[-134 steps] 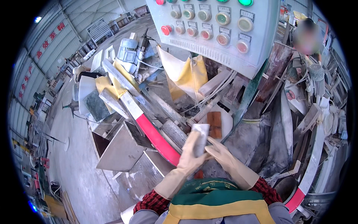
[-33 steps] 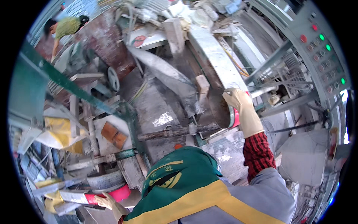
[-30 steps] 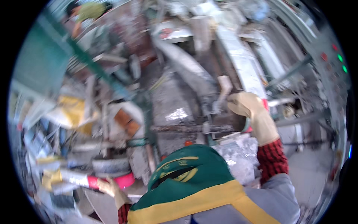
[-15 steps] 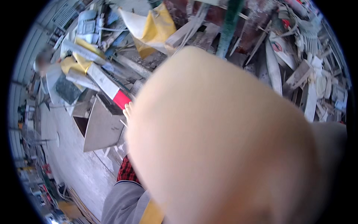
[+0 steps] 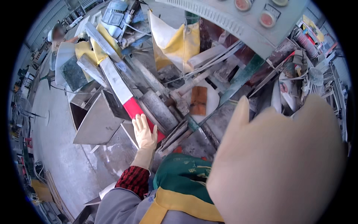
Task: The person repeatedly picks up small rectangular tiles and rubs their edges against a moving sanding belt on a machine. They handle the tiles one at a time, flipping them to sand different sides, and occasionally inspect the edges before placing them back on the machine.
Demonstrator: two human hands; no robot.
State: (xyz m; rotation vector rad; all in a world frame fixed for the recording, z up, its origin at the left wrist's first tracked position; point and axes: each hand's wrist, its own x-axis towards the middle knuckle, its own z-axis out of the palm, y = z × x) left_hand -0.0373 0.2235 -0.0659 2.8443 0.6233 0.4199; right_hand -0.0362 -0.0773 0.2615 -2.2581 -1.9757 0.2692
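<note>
My left hand, in a pale glove, lies flat with its fingers stretched out on the red end of a long red-and-white bar. The bar slants from the near middle toward the far left. My right hand, also pale-gloved, is raised very close to the camera and fills the lower right, blurred. One finger or the thumb sticks up at its left side; the other fingers cannot be made out, nor whether anything is in them. Beside the bar lies a rough grey block.
A grey control box with round red buttons overhangs the top right. Beyond the bar are a yellow-and-white sheet, a brown block and a green metal beam. Angled boards stand left. Another person is far left.
My raised right hand has shifted to the right, out of the middle of the view. My left hand on the bar, mostly hidden before, now shows fully. The view has also tilted, showing the control box.
</note>
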